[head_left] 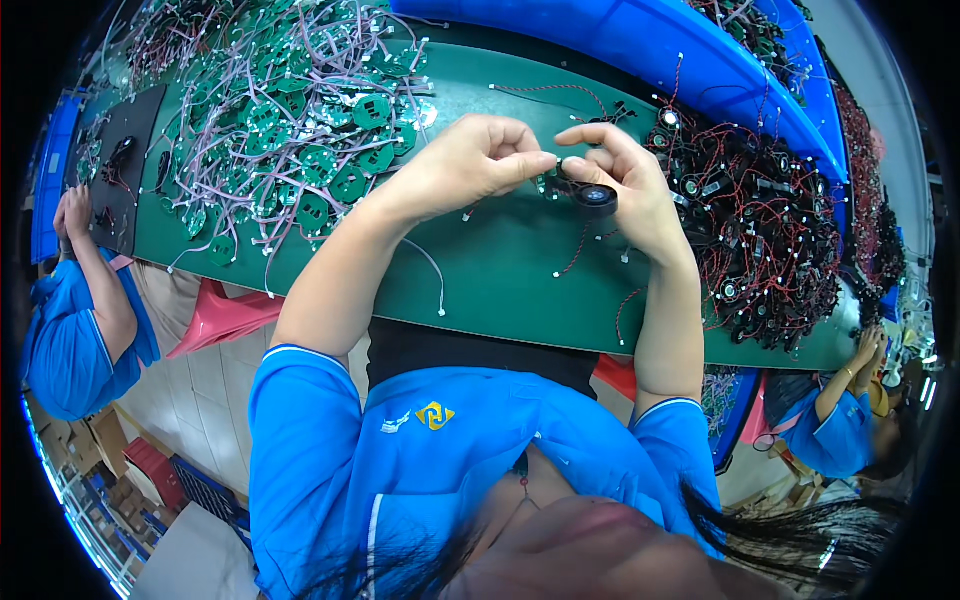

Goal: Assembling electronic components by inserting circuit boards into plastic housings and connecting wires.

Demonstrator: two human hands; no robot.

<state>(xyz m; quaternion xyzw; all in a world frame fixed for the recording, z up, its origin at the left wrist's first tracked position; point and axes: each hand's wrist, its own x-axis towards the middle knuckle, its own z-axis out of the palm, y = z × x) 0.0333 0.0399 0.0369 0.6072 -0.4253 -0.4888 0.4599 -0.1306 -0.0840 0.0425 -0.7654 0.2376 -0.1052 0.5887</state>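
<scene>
Tabletop [510, 290]: green, its near edge running body-side of both hands; the stretch between them and that edge gives room, crossed by a few loose wires.
Bin wall [640, 45]: blue, beyond both hands, slanting nearer on the right hand's outer side.
Circuit-board pile [318, 165]: round green boards with pale purple cables, crowding the left hand's outer side.
Wired-part heap [760, 230]: black parts with red-and-black twisted leads, just beyond the right hand's outer edge.
Black disc [596, 201]: under the right thumb, near the left fingertips; squat and round, its longer visible span running left to right; its flat face's direction is unclear.
Green piece [549, 186]: small, just below the left thumb tip.
Left hand [478, 160]: thumb and forefinger pinched narrow; anything between them is too small to tell.
Right hand [632, 185]: curled, gripping the black disc.
</scene>
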